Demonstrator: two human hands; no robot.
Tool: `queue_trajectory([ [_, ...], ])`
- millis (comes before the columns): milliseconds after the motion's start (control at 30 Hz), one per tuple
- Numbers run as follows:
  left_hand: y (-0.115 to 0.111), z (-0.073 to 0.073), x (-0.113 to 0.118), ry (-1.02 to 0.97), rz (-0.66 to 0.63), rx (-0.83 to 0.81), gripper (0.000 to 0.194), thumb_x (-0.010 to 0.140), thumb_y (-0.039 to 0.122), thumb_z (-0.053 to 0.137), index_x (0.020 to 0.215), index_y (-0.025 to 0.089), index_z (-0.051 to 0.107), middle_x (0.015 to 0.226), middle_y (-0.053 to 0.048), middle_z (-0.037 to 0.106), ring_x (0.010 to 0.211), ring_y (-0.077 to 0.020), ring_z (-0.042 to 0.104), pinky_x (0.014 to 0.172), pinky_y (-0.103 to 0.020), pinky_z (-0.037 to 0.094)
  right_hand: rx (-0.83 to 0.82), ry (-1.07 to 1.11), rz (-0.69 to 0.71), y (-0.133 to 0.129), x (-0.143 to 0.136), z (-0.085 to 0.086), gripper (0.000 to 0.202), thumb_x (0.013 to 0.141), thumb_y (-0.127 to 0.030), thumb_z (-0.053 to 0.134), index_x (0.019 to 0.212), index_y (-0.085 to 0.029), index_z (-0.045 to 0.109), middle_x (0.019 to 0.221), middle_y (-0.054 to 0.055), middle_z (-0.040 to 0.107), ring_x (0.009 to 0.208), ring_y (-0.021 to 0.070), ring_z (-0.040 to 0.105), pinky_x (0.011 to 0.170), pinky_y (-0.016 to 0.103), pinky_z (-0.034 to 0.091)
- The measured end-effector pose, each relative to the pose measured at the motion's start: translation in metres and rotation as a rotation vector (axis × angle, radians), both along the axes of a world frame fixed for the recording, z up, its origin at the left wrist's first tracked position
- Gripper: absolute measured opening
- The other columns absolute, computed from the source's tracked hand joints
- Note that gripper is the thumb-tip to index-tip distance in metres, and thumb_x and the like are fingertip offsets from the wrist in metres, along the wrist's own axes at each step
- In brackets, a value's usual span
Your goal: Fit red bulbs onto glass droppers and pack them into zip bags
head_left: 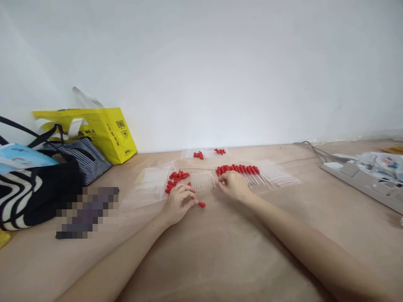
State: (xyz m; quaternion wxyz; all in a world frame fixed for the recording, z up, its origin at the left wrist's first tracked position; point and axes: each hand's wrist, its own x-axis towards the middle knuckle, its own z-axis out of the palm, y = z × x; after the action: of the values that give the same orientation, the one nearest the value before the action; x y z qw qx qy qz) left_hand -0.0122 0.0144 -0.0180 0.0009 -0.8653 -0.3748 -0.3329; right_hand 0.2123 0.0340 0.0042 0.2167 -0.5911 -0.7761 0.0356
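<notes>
My left hand [180,204] pinches a small red rubber bulb [202,204] between thumb and finger, just above the table. Beyond it, several loose red bulbs [178,175] lie on a clear plastic bag [151,178]. My right hand [233,184] is closed, its fingertips at the right end of a row of thin clear tubes [201,181]; what they hold is too small to make out. Right behind this hand lies a slanted row of droppers [256,180], clear tubes with red bulbs on their far ends, on another clear bag [278,171].
More red bulbs [198,155] lie on a bag near the wall. At left stand a yellow bag [107,130], a striped pouch [91,157] and a black-and-white bag [40,188], beside a blurred-out object [90,212]. A white device [355,178] with cables [315,149] is at right.
</notes>
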Motion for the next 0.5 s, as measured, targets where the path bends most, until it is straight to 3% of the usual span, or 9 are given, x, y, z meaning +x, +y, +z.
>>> queue_trajectory([
  [100,-0.001,0.0,0.002,0.059,-0.06,-0.067,0.014,0.078,0.032,0.055,0.072,0.021,0.061,0.09,-0.003,0.062,0.089,-0.018,0.053,0.084,-0.038,0.037,0.063,-0.05,0.128,-0.023,0.025,-0.014,0.018,0.079,-0.03,0.05,0.073,-0.02,0.064,0.074,0.002,0.061,0.074,0.0138,0.053,0.062,0.023,0.034],
  [233,-0.007,0.006,0.006,0.132,-0.066,-0.059,0.017,0.078,0.033,0.054,0.09,0.023,0.061,0.094,-0.003,0.061,0.093,-0.0192,0.05,0.087,-0.039,0.034,0.097,-0.1,0.257,-0.039,0.047,-0.029,0.02,0.082,-0.031,0.05,0.074,-0.021,0.065,0.075,0.003,0.061,0.077,0.0148,0.051,0.064,0.024,0.034],
  [367,-0.011,0.009,0.013,0.298,-0.077,-0.023,0.025,0.079,0.036,0.053,0.101,0.027,0.06,0.093,-0.003,0.06,0.088,-0.0195,0.049,0.085,-0.039,0.031,0.112,-0.086,0.285,-0.039,0.052,-0.032,0.018,0.081,-0.032,0.051,0.078,-0.023,0.066,0.077,0.003,0.06,0.079,0.0159,0.052,0.067,0.026,0.037],
  [500,-0.01,0.006,0.017,0.422,-0.072,0.016,0.023,0.085,0.036,0.045,0.099,0.03,0.061,0.083,-0.003,0.058,0.08,-0.0175,0.048,0.076,-0.036,0.03,0.107,0.005,0.289,-0.037,0.047,-0.031,0.022,0.076,-0.035,0.057,0.094,-0.023,0.062,0.089,0.004,0.06,0.084,0.0161,0.052,0.07,0.026,0.039],
])
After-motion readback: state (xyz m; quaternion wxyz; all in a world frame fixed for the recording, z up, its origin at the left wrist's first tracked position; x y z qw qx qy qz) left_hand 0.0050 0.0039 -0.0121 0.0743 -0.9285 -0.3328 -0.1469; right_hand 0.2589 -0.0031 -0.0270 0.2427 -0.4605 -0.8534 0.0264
